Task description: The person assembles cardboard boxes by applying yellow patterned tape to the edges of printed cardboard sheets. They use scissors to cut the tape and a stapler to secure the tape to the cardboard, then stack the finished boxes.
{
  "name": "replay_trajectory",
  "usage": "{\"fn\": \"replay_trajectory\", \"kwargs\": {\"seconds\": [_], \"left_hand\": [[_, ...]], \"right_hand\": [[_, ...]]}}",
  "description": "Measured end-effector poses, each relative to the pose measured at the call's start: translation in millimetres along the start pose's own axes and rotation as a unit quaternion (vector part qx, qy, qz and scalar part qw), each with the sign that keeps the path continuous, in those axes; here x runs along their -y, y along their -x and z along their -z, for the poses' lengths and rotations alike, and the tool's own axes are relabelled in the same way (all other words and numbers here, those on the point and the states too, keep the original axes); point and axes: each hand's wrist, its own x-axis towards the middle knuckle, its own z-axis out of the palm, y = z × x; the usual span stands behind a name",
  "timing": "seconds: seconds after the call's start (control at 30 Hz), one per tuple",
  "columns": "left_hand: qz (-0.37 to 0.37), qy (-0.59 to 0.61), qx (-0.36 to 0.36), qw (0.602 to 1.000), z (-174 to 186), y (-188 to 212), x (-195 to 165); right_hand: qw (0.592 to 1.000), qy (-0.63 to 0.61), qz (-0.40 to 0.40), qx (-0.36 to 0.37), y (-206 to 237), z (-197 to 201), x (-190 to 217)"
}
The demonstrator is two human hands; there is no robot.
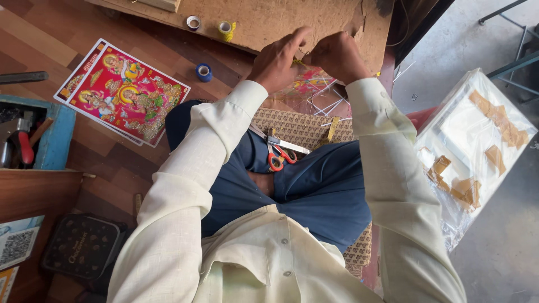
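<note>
Left hand (pixel 277 63) and right hand (pixel 337 55) meeting close together, fingertips pinching small yellow piece (pixel 297 60), too small to identify, at near edge of brown board (pixel 269 19). Colourful print (pixel 307 85) lying just below hands. Scissors (pixel 279 151) resting on lap. Tape rolls (pixel 225 29) sitting on board, left of hands; poster (pixel 122 91) lying well left on wood floor (pixel 50 39). Plastic-wrapped bundle (pixel 477 140) crowding right side.

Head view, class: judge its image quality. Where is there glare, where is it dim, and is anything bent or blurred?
Head view: daylight glares off the plastic-wrapped bundle; the lower left, by the dark patterned box, is dimmer; the wide lens bows the pale sleeves; the left hand, right hand and orange-handled scissors look sharp.
</note>
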Motion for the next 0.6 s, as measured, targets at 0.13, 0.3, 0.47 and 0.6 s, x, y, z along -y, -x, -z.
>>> {"fn": "replay_trajectory", "kwargs": {"seconds": [0.13, 0.3, 0.47, 0.6], "left_hand": [[-0.117, -0.04, -0.009, 0.992, -2.1, 9.3, 5.6], [-0.172, -0.106, -0.012, 0.979, 13.4, 18.9, 2.0], [-0.099, -0.083, 0.007, 0.992, 17.8, 11.2, -15.9], [0.054, -0.124, 0.08, 0.988, 22.1, 3.2, -22.7]], "right_hand": [[0.999, 0.044, -0.023, -0.006, -2.9, 2.7, -14.0], [0.993, 0.022, -0.115, 0.019, 7.3, 13.9, -43.3], [0.996, -0.04, -0.071, -0.038, 31.4, 35.1, -62.1], [0.908, -0.328, -0.119, -0.231, 87.1, 27.0, -44.7]]}}
